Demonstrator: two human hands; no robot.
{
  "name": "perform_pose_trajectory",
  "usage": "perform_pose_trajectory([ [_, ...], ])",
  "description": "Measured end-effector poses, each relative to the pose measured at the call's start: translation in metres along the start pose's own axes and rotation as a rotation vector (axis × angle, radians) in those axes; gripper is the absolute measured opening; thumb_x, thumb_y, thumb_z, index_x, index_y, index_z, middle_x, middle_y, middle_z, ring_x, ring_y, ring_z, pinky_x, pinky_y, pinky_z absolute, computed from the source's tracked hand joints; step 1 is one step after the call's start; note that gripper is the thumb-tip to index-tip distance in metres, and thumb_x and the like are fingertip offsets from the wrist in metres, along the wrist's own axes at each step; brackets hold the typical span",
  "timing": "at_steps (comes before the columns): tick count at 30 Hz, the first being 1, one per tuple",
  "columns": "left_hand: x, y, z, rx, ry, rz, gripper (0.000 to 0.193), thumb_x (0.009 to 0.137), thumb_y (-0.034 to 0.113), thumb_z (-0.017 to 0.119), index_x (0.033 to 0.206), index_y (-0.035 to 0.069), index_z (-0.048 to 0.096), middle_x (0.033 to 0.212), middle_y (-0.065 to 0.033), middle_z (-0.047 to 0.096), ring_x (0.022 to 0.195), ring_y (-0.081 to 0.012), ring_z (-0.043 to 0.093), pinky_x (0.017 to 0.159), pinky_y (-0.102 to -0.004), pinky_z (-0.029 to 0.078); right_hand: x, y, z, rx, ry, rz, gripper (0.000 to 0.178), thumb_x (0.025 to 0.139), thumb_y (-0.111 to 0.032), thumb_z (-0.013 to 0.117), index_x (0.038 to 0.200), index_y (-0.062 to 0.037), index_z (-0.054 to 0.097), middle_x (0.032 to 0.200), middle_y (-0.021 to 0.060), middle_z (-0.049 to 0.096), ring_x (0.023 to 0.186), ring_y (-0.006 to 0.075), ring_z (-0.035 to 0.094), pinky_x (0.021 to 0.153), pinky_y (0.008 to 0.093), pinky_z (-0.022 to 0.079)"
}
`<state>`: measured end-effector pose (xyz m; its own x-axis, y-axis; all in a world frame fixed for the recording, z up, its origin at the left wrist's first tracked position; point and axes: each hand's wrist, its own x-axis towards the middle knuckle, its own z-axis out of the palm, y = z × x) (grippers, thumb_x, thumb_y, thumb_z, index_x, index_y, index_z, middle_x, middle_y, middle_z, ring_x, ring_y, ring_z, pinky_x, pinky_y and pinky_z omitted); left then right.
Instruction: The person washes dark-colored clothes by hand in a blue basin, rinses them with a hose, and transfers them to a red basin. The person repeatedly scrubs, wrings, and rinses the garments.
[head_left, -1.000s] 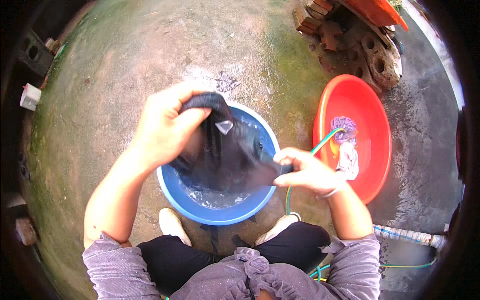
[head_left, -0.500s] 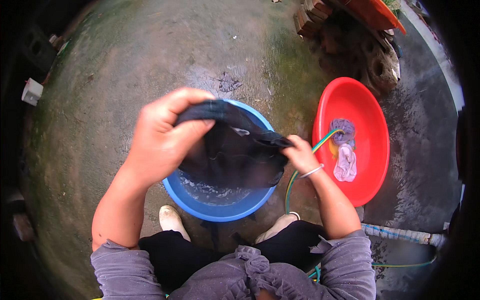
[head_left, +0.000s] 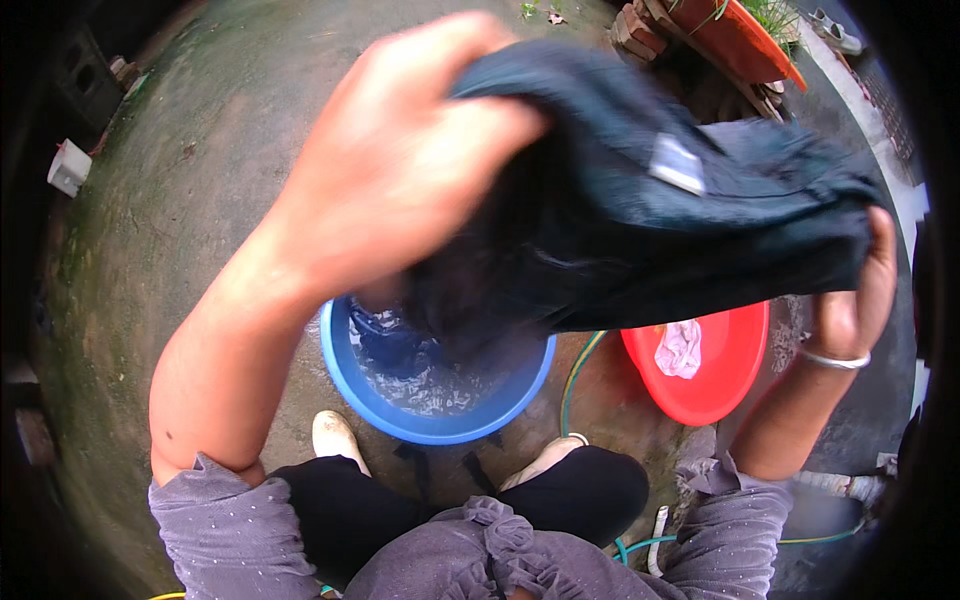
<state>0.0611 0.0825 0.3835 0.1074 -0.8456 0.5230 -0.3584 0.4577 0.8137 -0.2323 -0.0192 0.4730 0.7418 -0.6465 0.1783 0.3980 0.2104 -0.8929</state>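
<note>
Stretched wide between my raised hands is a wet-looking dark garment (head_left: 620,230) with a thick band along its top and a white label (head_left: 678,164). My left hand (head_left: 400,170), blurred by motion, grips the band's left end between thumb and fingers. At the far right end, my right hand (head_left: 862,285) is closed on the cloth. Below the garment stands a blue basin (head_left: 440,428) of bubbly water, with dark blue cloth (head_left: 388,345) soaking at its left side. The garment covers the basin's far part.
Right of the basin, a red tub (head_left: 700,402), partly covered by the garment, holds a pale pink cloth (head_left: 680,348). A green-yellow hose (head_left: 574,385) runs between them. Bricks (head_left: 638,30) and an orange planter (head_left: 735,38) are at the far right, a white container (head_left: 69,167) far left.
Both hands have lifted the dark garment up from over the basin and pulled it wider, the right hand moving far right. The label and the blue cloth in the water now show.
</note>
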Motion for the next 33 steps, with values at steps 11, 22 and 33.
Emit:
perform_pose_trajectory([
  [11, 0.036, -0.012, 0.070, -0.308, -0.204, -0.005, 0.042, 0.068, 0.018, 0.061, 0.103, -0.002, 0.049, 0.084, -0.0157, 0.058, 0.078, -0.0233, 0.057, 0.070, -0.0315, 0.045, 0.028, 0.150, 0.022, -0.410, 0.380, 0.105, 0.042, 0.065, -0.002, 0.063, 0.104, 0.0016, 0.049, 0.095, 0.0066, 0.057, 0.088, 0.0157, 0.055, 0.078, 0.0259, 0.044],
  [22, -0.132, -0.271, 0.071, 0.732, -0.498, -0.743, 0.097, 0.055, 0.049, 0.072, 0.132, 0.015, 0.023, 0.122, -0.0228, 0.037, 0.117, -0.0356, 0.033, 0.094, -0.0442, 0.029, -0.056, 0.066, -0.002, -0.221, 0.550, -0.249, 0.051, 0.061, -0.005, 0.054, 0.110, -0.0006, 0.045, 0.106, 0.0149, 0.049, 0.101, 0.0287, 0.048, 0.095, 0.0415, 0.032],
  [33, -0.174, -0.222, 0.100, 0.466, -0.532, -0.554, 0.042, 0.062, 0.007, 0.056, 0.103, 0.012, 0.045, 0.071, -0.0191, 0.059, 0.069, -0.0355, 0.058, 0.063, -0.0455, 0.045, -0.049, 0.098, 0.000, -0.347, 0.689, -0.040, 0.044, 0.066, -0.013, 0.053, 0.109, -0.0027, 0.047, 0.106, 0.0143, 0.050, 0.100, 0.0278, 0.048, 0.094, 0.0414, 0.033],
])
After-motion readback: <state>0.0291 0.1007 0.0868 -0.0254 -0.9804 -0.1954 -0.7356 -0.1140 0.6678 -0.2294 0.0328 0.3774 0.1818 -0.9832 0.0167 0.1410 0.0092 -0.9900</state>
